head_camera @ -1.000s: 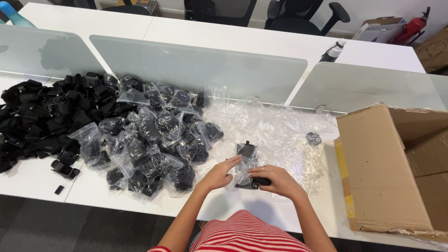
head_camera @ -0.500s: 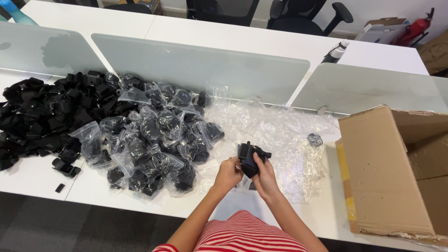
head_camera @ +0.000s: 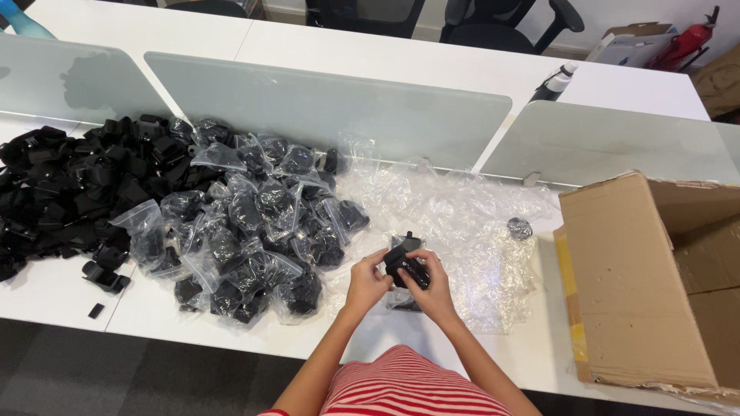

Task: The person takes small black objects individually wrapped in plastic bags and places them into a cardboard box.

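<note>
Since half second ago: black plastic part lowered slightly, turned, now cupped between both hands above tabletop. Left hand fingers pinch its left edge; right hand fingers curl over top.

Risk, judged: small part could slip, drop among empty clear bags beneath, hard to spot.

Around: heap of bagged black parts left; loose black parts farther left; open cardboard box right; glass dividers behind. Nothing blocks hands.

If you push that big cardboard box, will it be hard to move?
Probably easy: the cardboard box lies on its side, open, and looks empty inside, so likely light. Its flat side rests on the table, so it should slide, not roll. The frayed edges suggest soft, bendy walls.
</note>
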